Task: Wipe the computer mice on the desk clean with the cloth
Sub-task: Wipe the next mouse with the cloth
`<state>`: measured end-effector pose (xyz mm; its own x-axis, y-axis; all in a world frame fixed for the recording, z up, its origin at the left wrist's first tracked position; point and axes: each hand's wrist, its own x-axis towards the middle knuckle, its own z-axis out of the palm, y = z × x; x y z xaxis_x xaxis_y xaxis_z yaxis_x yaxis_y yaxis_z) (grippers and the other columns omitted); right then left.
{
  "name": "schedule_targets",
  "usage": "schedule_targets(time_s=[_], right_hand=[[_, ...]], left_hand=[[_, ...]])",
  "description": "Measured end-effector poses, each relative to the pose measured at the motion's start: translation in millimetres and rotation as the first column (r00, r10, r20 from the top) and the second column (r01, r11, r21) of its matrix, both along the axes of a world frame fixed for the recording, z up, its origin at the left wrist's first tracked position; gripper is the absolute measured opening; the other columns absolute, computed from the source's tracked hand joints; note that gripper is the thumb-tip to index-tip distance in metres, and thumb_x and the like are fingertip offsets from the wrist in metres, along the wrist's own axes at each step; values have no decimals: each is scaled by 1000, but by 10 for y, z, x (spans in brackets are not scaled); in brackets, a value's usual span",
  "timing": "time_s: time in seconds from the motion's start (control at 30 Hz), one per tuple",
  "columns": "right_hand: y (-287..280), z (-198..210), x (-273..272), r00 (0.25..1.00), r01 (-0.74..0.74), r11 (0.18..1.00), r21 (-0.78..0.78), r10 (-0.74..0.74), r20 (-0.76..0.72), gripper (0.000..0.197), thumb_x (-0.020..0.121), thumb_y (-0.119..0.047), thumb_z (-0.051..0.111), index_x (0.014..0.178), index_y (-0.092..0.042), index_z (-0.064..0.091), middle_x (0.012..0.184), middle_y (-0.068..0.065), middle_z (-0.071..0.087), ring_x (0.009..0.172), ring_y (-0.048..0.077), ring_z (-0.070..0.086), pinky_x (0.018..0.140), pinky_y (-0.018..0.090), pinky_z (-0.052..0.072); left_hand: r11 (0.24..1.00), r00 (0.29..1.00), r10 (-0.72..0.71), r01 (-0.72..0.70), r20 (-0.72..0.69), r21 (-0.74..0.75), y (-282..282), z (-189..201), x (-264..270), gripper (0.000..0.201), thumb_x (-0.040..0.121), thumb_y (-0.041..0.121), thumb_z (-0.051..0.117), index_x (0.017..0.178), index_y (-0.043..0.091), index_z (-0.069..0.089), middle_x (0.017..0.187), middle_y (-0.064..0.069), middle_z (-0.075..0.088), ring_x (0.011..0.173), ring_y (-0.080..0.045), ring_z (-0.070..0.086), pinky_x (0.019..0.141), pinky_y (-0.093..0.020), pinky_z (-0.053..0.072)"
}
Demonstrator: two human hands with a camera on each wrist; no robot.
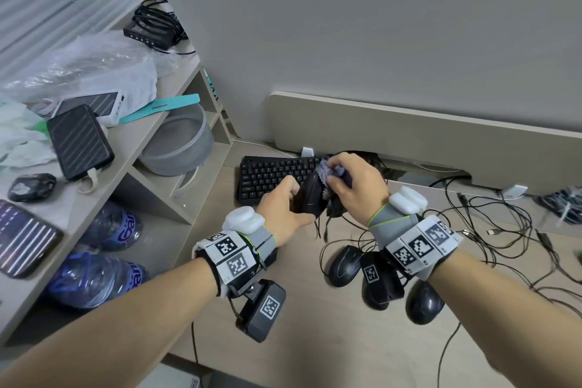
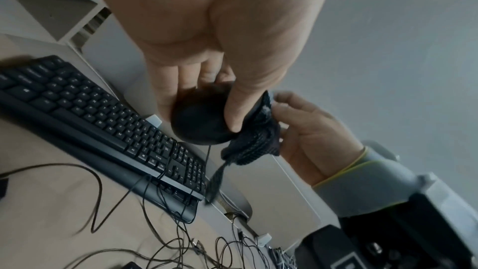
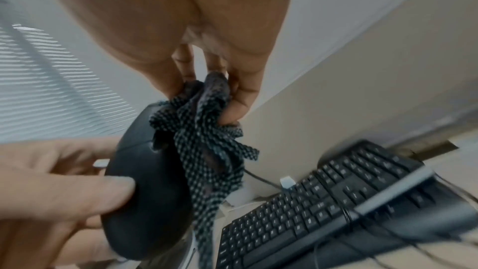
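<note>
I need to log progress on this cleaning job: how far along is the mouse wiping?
Done: no mouse shows plainly as finished. In hand: the left hand grips a black mouse while the right hand rubs the cloth on it. Left: three mice lie on the desk; wiped or not, I cannot tell.

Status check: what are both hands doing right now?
Left hand grips black mouse, lifted above desk. Right hand rubs cloth on it. Other mice wait below.
</note>
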<state>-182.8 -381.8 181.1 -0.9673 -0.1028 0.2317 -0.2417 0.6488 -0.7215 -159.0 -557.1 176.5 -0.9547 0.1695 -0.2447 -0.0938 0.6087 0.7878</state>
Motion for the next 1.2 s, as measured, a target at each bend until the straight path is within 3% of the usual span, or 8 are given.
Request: schedule_targets(time_s=[0.17,0.33,0.47,0.6,0.67,0.87,1.07,1.2], right_hand=[[4,79,-59,996,-81,997,-8,81,-34,9,82,-18,60,90,-17,63,80,-1,55,73,9,47,65,20,34],[95,-22,-58,963,150,873,-464,-22,268,14,83,-3,63,78,-16,57,72,1,57,67,12,49,68,28,41],[64,-20,-15,958,154,824,-545,10,285,13,81,-7,64,79,-17,57,72,1,56,66,14,49,64,30,42],[-16,-22,20,950,234,734,-638,-32,312,19,83,-2,63,75,-17,54,64,-9,56,60,8,48,63,26,41],[-37,-4,52,979,143,824,-549,-37,199,15,81,-9,65,78,-18,55,66,-8,54,62,8,46,63,26,40],[-65,46,111,989,-23,859,-512,96,116,9,76,-18,62,82,-17,55,77,-1,55,70,11,47,69,30,41],[16,-95,179,967,-171,943,-287,217,136,9,76,-19,63,79,-22,55,73,-9,56,69,9,51,69,32,46],[64,-70,24,973,-2,931,-366,87,215,16,79,-11,66,74,-22,55,66,-4,56,62,11,50,62,35,45]], left_hand=[[1000,1000,-17,17,11,-2,-7,9,-21,36,72,20,80,89,21,48,90,-6,67,71,-23,59,70,-40,49],[948,984,32,-85,173,306,-35,60,-51,27,87,1,67,107,15,55,102,-9,69,75,-10,64,60,-14,48],[831,931,92,-267,353,488,54,110,-53,37,94,-3,51,128,13,56,123,-14,65,113,-28,63,95,-43,54],[632,859,110,-448,500,632,177,182,-99,49,99,-1,36,138,24,50,134,-8,57,118,-29,58,79,-42,56],[584,831,123,-503,543,637,229,200,-121,38,103,12,36,137,22,50,133,-11,59,120,-32,58,83,-48,55],[662,815,89,-478,572,578,271,125,-190,66,79,64,53,128,21,60,124,-9,68,114,-26,65,99,-55,49],[696,826,159,-482,540,532,211,85,-182,56,91,57,54,120,10,65,113,-16,72,103,-29,69,93,-44,55],[725,840,177,-464,513,510,235,72,-172,54,90,58,54,119,14,66,112,-13,72,100,-26,69,92,-38,54]])
